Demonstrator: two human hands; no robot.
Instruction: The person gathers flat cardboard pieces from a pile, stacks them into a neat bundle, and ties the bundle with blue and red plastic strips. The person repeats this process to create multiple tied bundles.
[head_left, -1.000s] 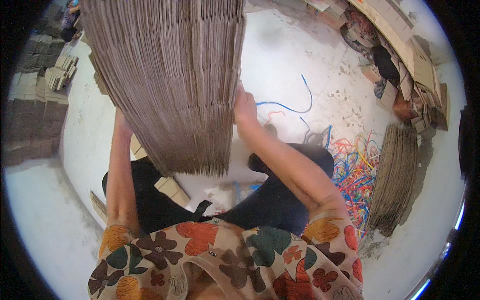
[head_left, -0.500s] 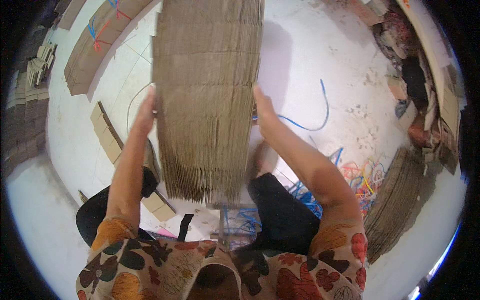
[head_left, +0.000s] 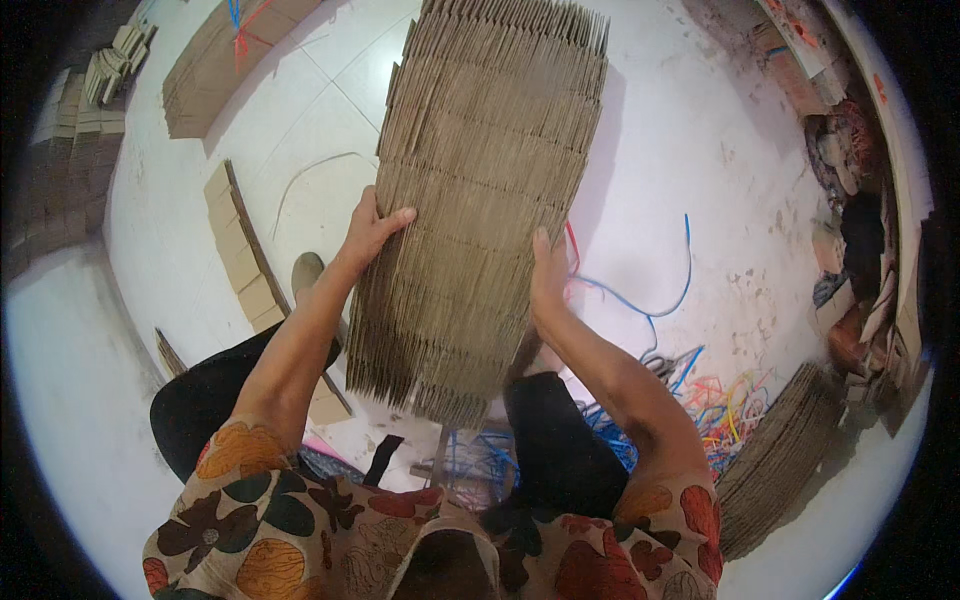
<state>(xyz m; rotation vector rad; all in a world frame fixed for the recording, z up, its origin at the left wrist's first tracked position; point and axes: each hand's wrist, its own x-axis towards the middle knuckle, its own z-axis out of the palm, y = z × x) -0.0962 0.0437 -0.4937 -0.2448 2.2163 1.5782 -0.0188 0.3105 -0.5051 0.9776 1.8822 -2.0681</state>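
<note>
A long stack of brown flattened cardboard pieces, packed edge to edge, lies in front of me between my two hands. It tilts, its far end leaning to the right. My left hand grips the stack's left side, the thumb laid over its top. Against the right side presses my right hand, its fingers mostly hidden behind the edge. Just beyond that hand a blue strap curls across the floor, and a bit of red strap shows at the stack's edge.
Tangled blue, red and yellow straps lie to the right of my knee. Another cardboard stack stands at the lower right. On the left are a tied cardboard bundle and a strip of folded cardboard. Scraps line the right side.
The stack has turned, its far end swinging right, and more of that end shows. My left hand has moved right and up, its thumb now over the top; my right hand has shifted lower.
</note>
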